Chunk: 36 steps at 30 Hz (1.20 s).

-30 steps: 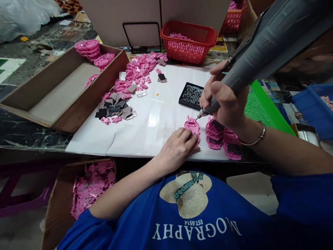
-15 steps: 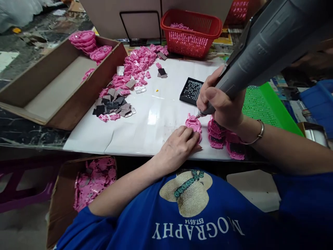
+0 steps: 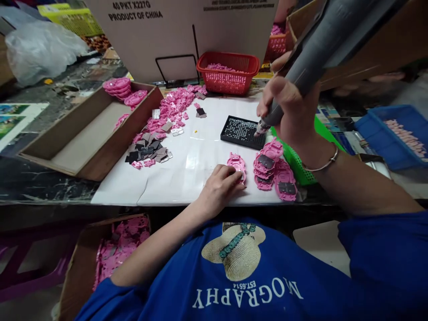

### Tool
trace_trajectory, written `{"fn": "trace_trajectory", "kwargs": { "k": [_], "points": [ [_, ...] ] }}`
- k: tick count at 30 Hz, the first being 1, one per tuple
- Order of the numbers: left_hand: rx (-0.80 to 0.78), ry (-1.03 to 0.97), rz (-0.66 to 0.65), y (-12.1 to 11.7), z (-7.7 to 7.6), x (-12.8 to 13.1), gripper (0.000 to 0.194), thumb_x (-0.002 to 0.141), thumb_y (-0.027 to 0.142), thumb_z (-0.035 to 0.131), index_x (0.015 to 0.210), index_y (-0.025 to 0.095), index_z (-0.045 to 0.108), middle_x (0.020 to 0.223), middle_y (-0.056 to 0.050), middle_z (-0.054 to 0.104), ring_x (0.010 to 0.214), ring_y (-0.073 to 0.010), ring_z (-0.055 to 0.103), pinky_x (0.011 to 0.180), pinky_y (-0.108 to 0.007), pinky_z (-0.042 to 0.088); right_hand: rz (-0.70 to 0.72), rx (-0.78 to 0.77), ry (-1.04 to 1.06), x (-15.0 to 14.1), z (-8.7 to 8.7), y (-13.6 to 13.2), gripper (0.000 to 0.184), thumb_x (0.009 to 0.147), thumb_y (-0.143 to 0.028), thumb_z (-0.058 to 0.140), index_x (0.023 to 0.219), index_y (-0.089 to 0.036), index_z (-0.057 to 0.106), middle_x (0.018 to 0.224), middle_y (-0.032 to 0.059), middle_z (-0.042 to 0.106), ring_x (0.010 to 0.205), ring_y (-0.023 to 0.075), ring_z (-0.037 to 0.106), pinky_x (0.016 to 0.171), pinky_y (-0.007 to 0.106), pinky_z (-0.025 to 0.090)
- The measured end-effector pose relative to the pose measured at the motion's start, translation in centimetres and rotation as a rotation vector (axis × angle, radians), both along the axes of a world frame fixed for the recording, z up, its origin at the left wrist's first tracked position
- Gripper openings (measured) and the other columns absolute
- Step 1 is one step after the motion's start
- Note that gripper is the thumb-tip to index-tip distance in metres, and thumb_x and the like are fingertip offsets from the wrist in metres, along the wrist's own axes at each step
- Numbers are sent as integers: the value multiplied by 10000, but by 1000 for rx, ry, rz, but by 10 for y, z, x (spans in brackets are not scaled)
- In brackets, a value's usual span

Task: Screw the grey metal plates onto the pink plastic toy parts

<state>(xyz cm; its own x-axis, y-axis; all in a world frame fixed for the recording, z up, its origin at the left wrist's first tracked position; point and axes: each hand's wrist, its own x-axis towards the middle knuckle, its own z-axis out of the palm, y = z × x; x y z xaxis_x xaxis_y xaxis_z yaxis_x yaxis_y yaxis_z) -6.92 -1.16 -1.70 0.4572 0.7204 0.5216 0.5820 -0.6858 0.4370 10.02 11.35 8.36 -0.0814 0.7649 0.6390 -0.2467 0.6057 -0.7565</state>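
Note:
My right hand (image 3: pixel 290 107) is wrapped round a thick grey electric screwdriver (image 3: pixel 307 67). Its tip points down at the near right corner of a black screw tray (image 3: pixel 242 130), whose many holes hold small shiny screws. With closed fingers my left hand (image 3: pixel 219 187) holds a pink plastic casing (image 3: pixel 236 165) against the white sheet; the fingers cover its lower part. To the right of that casing lies a pile of similar pink casings (image 3: pixel 264 162) with dark plates on them. One more plated casing (image 3: pixel 285 182) leans beside the pile.
Pink parts (image 3: pixel 177 102) and grey-black plates (image 3: pixel 147 149) are heaped on the left of the sheet. Beyond them stands a cardboard tray (image 3: pixel 80 167). A red basket (image 3: pixel 229 82) is at the back; a green basket (image 3: pixel 301 174) and a blue bin (image 3: pixel 384 138) stand right.
The screwdriver tip has left the pink casing and moved to the black screw tray, carried by my right hand. My left hand stays on the casing. The view has tilted up.

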Motion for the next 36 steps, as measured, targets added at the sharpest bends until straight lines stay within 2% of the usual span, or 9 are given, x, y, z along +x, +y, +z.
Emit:
{"fn": "trace_trajectory", "kwargs": {
  "k": [5,9,12,15,18,21,25,29,36],
  "points": [
    [-29,-293,-27,21,14,19,281,916,299,660,1163,165,659,1079,-106,650,1013,-185,612,888,-370,531,-193,23,-142,50,12,1,335,788,-507,700,1050,-347,566,892,-40,645,831,181,652,845,354,551],
    [-69,-311,-93,40,19,44,277,909,360,665,1114,174,679,1034,-84,663,957,-170,626,863,-349,529,-517,190,-209,89,2,-46,486,809,-445,675,1272,-467,529,1404,-79,529,1417,206,404,1196,423,332],
    [-48,-257,-120,44,17,54,306,900,419,663,1074,169,686,1002,-74,657,939,-175,610,855,-361,519,-692,163,-182,103,-23,-104,483,830,-338,650,1267,-517,545,1367,-54,552,1322,233,514,1143,465,404],
    [-55,-265,-104,42,13,55,259,910,395,658,1046,178,695,993,-63,648,945,-175,596,873,-370,508,-465,18,-595,103,-60,-151,553,833,-342,659,1355,-438,503,1266,40,634,1195,306,618,1018,572,523],
    [-110,-354,-23,42,6,55,211,907,310,667,1083,195,686,1018,-55,622,991,-174,587,891,-366,512,-427,74,-900,92,-95,-171,725,883,-352,625,1526,-347,288,1465,122,493,1398,337,443,1113,625,425],
    [-282,-484,127,45,-1,56,467,808,299,762,1238,219,601,1205,-85,559,1107,-207,559,865,-361,537,-495,74,-1021,79,-114,-170,793,912,-427,579,1572,-304,158,1545,154,389,1488,358,283,1149,662,342],
    [-668,-672,171,48,1,59,780,656,281,855,1332,176,478,1262,-138,566,1014,-213,605,824,-373,553,-549,-2,-1024,73,-120,-163,812,912,-476,559,1581,-270,146,1623,163,232,1505,365,233,1160,639,334],
    [-942,-791,-25,45,17,66,628,641,253,853,1178,131,550,1062,-86,676,899,-179,648,835,-341,540,-612,-15,-1026,73,-119,-159,679,903,-447,575,1499,-187,378,1543,197,384,1417,372,389,1134,604,383],
    [-1185,-765,-51,47,37,62,502,559,194,884,1005,97,674,944,-64,723,810,-156,652,860,-332,526,-588,63,-1029,68,-118,-160,455,911,-356,581,1308,-136,544,1410,177,528,1428,345,360,1161,571,368]
  ]
}}
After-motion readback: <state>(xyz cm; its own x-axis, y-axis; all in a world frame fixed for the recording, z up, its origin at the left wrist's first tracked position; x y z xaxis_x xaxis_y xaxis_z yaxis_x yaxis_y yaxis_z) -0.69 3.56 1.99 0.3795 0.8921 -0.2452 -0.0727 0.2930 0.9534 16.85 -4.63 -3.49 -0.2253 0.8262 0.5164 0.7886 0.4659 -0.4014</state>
